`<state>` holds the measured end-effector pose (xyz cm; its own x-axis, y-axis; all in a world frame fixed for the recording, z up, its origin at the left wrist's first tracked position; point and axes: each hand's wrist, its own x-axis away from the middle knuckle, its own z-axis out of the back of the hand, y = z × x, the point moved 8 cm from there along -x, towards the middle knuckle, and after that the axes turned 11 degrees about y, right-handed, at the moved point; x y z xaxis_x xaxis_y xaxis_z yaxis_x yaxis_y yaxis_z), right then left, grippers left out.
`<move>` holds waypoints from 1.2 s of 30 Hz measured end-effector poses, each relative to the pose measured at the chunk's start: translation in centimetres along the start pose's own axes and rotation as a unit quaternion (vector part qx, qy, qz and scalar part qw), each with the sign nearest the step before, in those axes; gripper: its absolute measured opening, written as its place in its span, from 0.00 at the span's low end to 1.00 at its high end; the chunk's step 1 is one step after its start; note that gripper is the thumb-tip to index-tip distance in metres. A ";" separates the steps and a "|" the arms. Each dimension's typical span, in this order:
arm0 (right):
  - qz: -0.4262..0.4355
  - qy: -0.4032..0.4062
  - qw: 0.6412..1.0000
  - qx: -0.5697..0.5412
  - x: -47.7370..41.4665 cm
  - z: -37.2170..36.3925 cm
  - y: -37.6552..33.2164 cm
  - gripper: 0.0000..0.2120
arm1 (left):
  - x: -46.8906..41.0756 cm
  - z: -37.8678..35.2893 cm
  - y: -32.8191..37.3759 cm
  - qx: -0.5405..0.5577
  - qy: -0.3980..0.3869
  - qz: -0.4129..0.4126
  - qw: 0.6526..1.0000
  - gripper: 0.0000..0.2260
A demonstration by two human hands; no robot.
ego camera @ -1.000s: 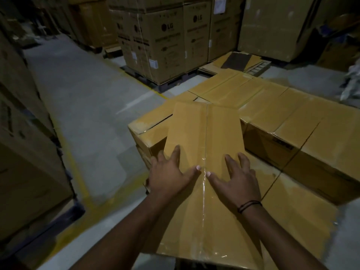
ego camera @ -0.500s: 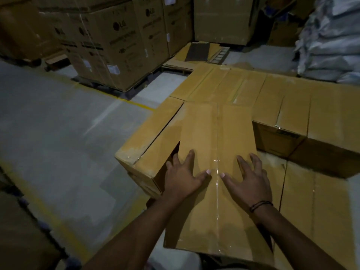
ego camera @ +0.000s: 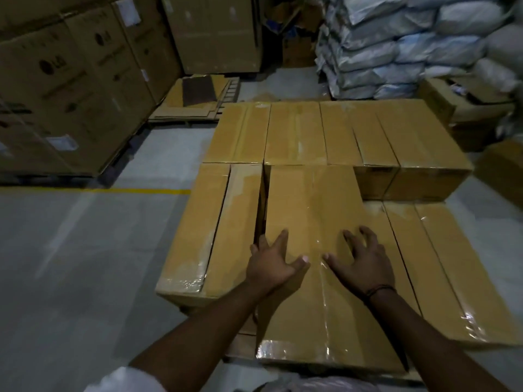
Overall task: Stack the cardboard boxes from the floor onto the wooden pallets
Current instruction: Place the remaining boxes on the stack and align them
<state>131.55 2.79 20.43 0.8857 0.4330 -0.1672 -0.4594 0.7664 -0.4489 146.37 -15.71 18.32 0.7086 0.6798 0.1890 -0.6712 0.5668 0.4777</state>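
Left grip lies spread on top of the taped box. Thumb points inward and the outer fingers reach the box's left edge, by the narrow gap there. It's pressing, not clasping anything. Right grip is also on the box top, just right of the centre tape seam, fingers apart and a bit bent, tips on the cardboard w/ nothing held. Dark wristband on the right wrist; white sleeve at bottom left.

The box sits lengthwise away from the person, on the upper layer of the stack. Its far end is against the back row of boxes, and its near end hangs over toward the person. Left-hand box is alongside at approx the same height, w/ a dark gap between. To the right, the lower boxes lie one layer down, partly under it. Can't see a pallet under this stack.

Grey concrete floor w/ yellow line at left. Tall LG cartons stand behind that. Flattened cardboard lies beyond the stack, and pale sacks are piled top right.
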 end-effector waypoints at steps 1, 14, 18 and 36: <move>-0.010 -0.001 1.000 0.000 0.2 -0.6 -0.3 0.41 | -0.2 0.1 -0.5 -0.007 -0.003 -0.012 1.000 0.44; -0.064 -0.041 0.995 -0.060 -4.6 -6.6 -1.9 0.42 | -5.6 1.2 -4.5 0.058 -0.069 -0.028 0.996 0.42; -0.060 -0.155 0.986 -0.029 -4.1 -10.4 -0.7 0.43 | -4.4 -1.5 -7.7 -0.026 -0.091 0.007 0.996 0.45; 0.084 -0.262 0.954 0.117 6.7 -13.0 2.9 0.58 | 0.4 -5.3 -11.8 -0.217 -0.120 -0.123 0.961 0.62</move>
<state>137.03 1.72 6.57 0.6714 0.6905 0.2690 -0.6488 0.7232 -0.2368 153.38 -19.67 8.24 0.8521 0.4037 0.3332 -0.4680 0.8726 0.1396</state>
